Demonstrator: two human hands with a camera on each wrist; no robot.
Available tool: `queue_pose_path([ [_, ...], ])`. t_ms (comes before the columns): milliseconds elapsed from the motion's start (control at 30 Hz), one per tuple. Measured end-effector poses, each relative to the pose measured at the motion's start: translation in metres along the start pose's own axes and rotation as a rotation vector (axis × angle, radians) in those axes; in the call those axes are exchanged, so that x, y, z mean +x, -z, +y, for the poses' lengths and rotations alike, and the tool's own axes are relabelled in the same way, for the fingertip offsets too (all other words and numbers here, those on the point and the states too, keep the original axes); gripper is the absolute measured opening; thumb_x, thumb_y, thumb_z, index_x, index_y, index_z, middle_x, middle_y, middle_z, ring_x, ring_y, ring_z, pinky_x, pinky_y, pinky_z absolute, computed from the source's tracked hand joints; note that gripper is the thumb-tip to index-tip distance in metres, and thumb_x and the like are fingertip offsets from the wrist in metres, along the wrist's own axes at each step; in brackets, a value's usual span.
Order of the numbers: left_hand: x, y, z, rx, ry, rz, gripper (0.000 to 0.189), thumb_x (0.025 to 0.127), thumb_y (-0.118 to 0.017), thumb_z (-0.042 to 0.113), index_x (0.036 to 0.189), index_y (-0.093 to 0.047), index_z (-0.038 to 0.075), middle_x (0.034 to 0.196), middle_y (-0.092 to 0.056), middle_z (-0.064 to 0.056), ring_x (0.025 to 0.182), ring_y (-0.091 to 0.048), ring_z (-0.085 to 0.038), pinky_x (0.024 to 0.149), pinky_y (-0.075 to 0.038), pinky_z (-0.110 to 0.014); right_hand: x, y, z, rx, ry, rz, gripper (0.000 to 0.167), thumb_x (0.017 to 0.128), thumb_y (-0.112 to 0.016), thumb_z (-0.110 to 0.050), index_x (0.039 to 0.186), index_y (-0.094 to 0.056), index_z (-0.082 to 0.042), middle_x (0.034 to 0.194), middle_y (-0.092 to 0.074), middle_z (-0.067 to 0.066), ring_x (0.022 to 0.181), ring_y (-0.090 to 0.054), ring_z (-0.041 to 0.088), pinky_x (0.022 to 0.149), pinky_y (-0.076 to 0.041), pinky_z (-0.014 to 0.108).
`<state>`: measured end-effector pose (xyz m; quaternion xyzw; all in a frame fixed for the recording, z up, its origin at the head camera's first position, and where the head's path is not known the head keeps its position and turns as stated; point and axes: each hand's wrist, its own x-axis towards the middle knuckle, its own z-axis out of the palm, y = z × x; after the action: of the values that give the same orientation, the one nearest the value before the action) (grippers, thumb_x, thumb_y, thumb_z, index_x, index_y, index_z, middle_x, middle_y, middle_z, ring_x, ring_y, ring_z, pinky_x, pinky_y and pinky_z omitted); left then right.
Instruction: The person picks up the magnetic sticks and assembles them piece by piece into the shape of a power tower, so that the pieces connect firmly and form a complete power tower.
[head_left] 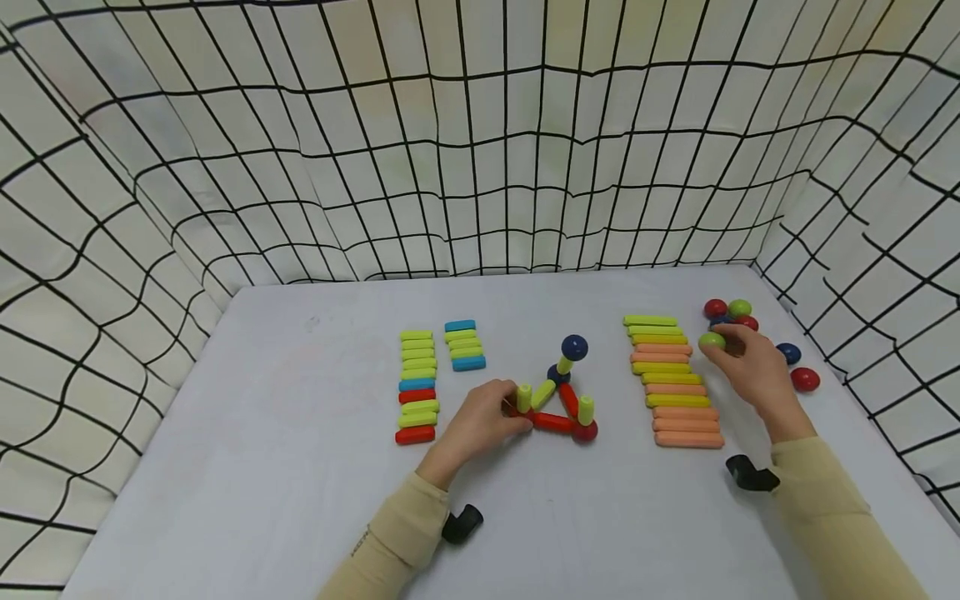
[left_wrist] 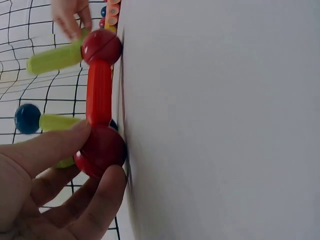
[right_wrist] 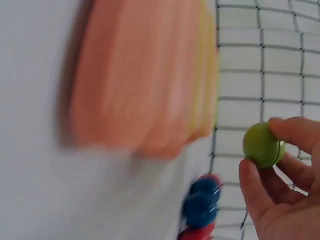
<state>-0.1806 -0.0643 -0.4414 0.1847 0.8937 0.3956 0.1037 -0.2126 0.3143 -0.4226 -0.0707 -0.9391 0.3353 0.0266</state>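
My left hand (head_left: 480, 421) pinches a red ball (left_wrist: 101, 151) at the left corner of a small triangular frame. Two red rods (head_left: 553, 423) and a light-green rod (head_left: 543, 394) form its base. Another red ball (head_left: 585, 432) is at the right corner, a dark blue one at the back. A short green rod (head_left: 586, 410) stands up from each corner; the back one carries a dark blue ball (head_left: 574, 347). My right hand (head_left: 746, 372) pinches a green ball (right_wrist: 261, 145) between thumb and fingers, held above the table near the long rods' far end.
Long rods in green, yellow and orange (head_left: 678, 379) lie stacked in a column right of the frame. Loose red, blue and green balls (head_left: 805, 379) lie beyond the right hand. Short rods (head_left: 417, 364) form two columns at left. Black-lined netting (head_left: 487, 192) surrounds the table (head_left: 262, 467).
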Motion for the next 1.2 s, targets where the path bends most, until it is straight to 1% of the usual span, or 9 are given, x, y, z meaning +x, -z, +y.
queue_pose_path([
  [100,0.003,-0.004,0.004,0.032,0.042,0.069,0.021,0.084,-0.077,0.013,0.097,-0.064,0.003,0.087,-0.059,-0.004,0.08,-0.054,-0.018,0.07,-0.049,-0.027,-0.01,0.002,-0.023,0.113,0.077,-0.056,0.063,0.097,-0.056,-0.047,0.143,-0.046,-0.005,0.132,-0.051,0.021,0.12,-0.048,0.039,0.096,-0.048,0.051],
  [167,0.006,-0.008,0.007,0.048,0.067,0.117,0.023,0.084,-0.077,0.014,0.098,-0.064,0.001,0.086,-0.057,-0.005,0.079,-0.052,-0.019,0.069,-0.047,-0.027,-0.018,0.001,-0.038,0.195,0.131,-0.123,0.062,0.096,-0.057,-0.046,0.144,-0.045,-0.008,0.137,-0.05,0.017,0.124,-0.048,0.037,0.099,-0.048,0.041],
  [300,0.011,-0.015,0.011,0.038,0.08,0.201,0.027,0.083,-0.078,0.015,0.1,-0.065,-0.002,0.085,-0.057,-0.007,0.079,-0.05,-0.019,0.066,-0.045,-0.027,-0.03,-0.011,-0.065,0.35,0.163,-0.259,0.06,0.094,-0.063,-0.044,0.141,-0.048,-0.011,0.135,-0.052,0.011,0.12,-0.052,0.031,0.09,-0.05,0.022],
  [400,0.012,-0.02,0.013,0.007,0.066,0.213,0.026,0.083,-0.078,0.013,0.1,-0.066,-0.003,0.086,-0.057,-0.008,0.079,-0.05,-0.019,0.065,-0.044,-0.026,-0.034,-0.023,-0.078,0.418,0.149,-0.333,0.058,0.091,-0.066,-0.044,0.137,-0.051,-0.012,0.13,-0.055,0.01,0.115,-0.055,0.029,0.091,-0.052,0.029],
  [500,0.011,-0.024,0.015,-0.022,0.054,0.176,0.025,0.083,-0.077,0.011,0.101,-0.066,-0.003,0.088,-0.059,-0.008,0.081,-0.052,-0.018,0.067,-0.046,-0.025,-0.035,-0.034,-0.084,0.415,0.157,-0.358,0.057,0.09,-0.068,-0.045,0.136,-0.053,-0.014,0.131,-0.056,0.007,0.116,-0.056,0.027,0.094,-0.05,0.034],
  [600,0.008,-0.024,0.016,-0.045,0.045,0.105,0.022,0.086,-0.073,0.007,0.105,-0.066,-0.002,0.093,-0.063,-0.009,0.084,-0.058,-0.019,0.073,-0.051,-0.026,-0.035,-0.042,-0.085,0.42,0.177,-0.357,0.056,0.09,-0.068,-0.044,0.135,-0.054,-0.015,0.132,-0.057,0.006,0.118,-0.056,0.025,0.094,-0.048,0.029],
  [800,0.009,-0.008,0.018,-0.02,0.029,0.016,0.02,0.095,-0.057,0.004,0.114,-0.064,0.001,0.103,-0.068,-0.01,0.093,-0.061,-0.023,0.085,-0.053,-0.036,-0.034,-0.048,-0.084,0.425,0.227,-0.327,0.052,0.092,-0.068,-0.038,0.135,-0.055,-0.013,0.131,-0.057,0.007,0.12,-0.054,0.026,0.099,-0.047,0.032],
  [967,0.034,0.014,0.022,-0.017,0.044,0.006,0.027,0.099,-0.055,0.009,0.125,-0.06,0.003,0.119,-0.064,-0.011,0.107,-0.059,-0.026,0.095,-0.05,-0.04,-0.03,-0.052,-0.083,0.42,0.226,-0.316,0.053,0.092,-0.067,-0.04,0.135,-0.054,-0.013,0.13,-0.057,0.007,0.123,-0.052,0.025,0.105,-0.042,0.046],
  [1200,0.074,0.026,0.025,-0.066,0.014,-0.167,0.047,0.097,-0.061,0.018,0.141,-0.049,0.007,0.141,-0.053,-0.01,0.133,-0.046,-0.026,0.108,-0.04,-0.041,-0.026,-0.053,-0.081,0.429,0.218,-0.353,0.053,0.092,-0.066,-0.041,0.137,-0.053,-0.016,0.134,-0.055,0.008,0.125,-0.051,0.03,0.104,-0.042,0.05],
])
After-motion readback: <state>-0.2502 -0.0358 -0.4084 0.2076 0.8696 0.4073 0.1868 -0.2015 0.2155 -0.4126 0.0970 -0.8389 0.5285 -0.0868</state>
